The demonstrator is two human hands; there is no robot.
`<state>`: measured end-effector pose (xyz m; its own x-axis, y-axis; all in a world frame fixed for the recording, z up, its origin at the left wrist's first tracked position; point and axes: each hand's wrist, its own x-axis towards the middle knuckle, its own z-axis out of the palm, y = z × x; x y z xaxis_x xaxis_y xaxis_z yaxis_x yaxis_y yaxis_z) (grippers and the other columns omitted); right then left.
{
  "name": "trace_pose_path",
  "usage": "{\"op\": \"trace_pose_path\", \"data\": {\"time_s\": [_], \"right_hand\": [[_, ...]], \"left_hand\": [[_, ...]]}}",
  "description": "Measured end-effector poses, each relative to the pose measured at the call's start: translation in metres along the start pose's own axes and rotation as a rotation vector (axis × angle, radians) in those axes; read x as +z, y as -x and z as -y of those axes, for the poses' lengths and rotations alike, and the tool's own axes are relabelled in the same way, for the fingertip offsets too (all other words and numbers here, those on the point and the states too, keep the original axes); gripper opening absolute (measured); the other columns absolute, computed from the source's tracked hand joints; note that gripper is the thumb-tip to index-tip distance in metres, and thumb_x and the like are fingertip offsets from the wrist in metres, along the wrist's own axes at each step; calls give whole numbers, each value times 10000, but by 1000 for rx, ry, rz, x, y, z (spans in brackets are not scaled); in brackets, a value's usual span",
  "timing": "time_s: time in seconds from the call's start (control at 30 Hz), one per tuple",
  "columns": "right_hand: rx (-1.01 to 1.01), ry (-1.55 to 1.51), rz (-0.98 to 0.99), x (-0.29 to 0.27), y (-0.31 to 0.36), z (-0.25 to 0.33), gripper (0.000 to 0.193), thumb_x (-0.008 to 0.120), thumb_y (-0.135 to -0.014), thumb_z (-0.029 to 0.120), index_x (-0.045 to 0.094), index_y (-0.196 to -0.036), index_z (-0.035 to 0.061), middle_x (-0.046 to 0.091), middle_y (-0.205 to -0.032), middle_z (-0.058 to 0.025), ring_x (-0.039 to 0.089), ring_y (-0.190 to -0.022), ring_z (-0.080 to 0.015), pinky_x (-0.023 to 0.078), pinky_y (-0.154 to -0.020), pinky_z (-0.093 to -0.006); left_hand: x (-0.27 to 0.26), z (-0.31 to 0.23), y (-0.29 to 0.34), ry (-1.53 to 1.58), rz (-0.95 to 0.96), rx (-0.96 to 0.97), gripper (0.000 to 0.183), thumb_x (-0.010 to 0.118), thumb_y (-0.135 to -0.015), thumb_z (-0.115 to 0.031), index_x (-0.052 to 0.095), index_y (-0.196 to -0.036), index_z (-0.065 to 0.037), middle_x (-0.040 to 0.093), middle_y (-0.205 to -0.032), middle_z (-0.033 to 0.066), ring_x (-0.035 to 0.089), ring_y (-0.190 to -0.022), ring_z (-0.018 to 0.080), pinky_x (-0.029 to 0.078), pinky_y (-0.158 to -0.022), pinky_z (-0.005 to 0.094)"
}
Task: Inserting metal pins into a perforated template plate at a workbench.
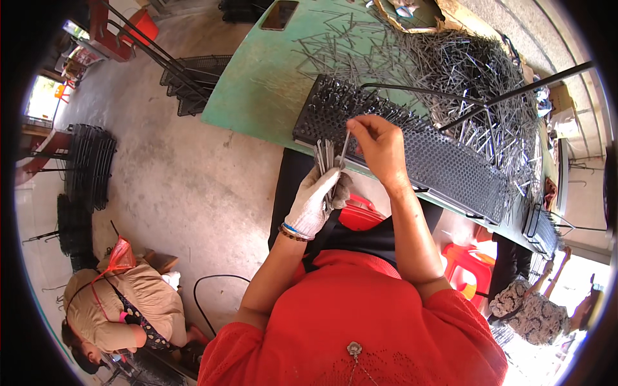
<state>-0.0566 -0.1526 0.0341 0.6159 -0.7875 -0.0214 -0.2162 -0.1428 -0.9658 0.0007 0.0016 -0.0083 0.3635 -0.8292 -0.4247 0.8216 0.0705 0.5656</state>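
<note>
- Wears a red top (360,302) nearest the camera, with a flower-shaped pendant (354,349) on the chest.
- Clasps a bundle of thin metal strips (324,154) in the left hand (310,204) (gloved in white, with bracelets (294,233) at the wrist), with fingers curled around the lower part and the upper ends sticking out.
- Pinches a single strip (346,143) near its top with the bare right hand (384,151), with thumb and fingers brought together on it, just right of the bundle; cannot tell if clear of the bundle at its lower end.
- Shows, just beyond both hands, a black panel (457,177) full of holes along the near side of the green bench (251,96), with many strips sticking up at its left and far side.
- Shows, behind that panel, a big loose heap of strips (479,71).
- Shows red stools (467,264) below the bench.
- Includes, farther off, a bent co-worker in tan (138,296) at left and a person in a patterned top (534,309) at right.
- Also shows stacked black racks (90,167) on the floor (174,174).
</note>
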Motion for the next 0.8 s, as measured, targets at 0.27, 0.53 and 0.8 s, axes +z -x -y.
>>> {"op": "trace_pose_path", "data": {"time_s": [0.27, 0.53, 0.8], "right_hand": [[-353, -59, -215, 22, -26, 21, 161, 666, -942, 149, 687, -1010, 4, 697, -836, -12, 505, -572, -33, 429, -519, -192], [-535, 38, -297, 53, -47, 2, 115, 694, -917, 128, 704, -982, 34, 630, -725, 13, 498, -543, -29, 416, -492, -205], [-703, 306, -195, 59, -39, -3, 113, 730, -836, 76, 713, -933, 20, 674, -939, -112, 676, -811, -276, 544, -709, -340]], "left_hand": [[-10, 0, -1, -6, -9, -17, 164, 580, -977, -148, 580, -1126, -79, 658, -859, 39, 576, -619, 79, 453, -509, 196], [-10, -1, 1, -70, -40, -43, 194, 576, -975, -133, 563, -1157, -67, 652, -927, 54, 602, -713, 93, 481, -546, 201], [-16, -5, -1, -78, 6, -50, 211, 569, -978, -137, 573, -1173, -55, 670, -948, 39, 642, -759, 90, 555, -630, 215]]}}
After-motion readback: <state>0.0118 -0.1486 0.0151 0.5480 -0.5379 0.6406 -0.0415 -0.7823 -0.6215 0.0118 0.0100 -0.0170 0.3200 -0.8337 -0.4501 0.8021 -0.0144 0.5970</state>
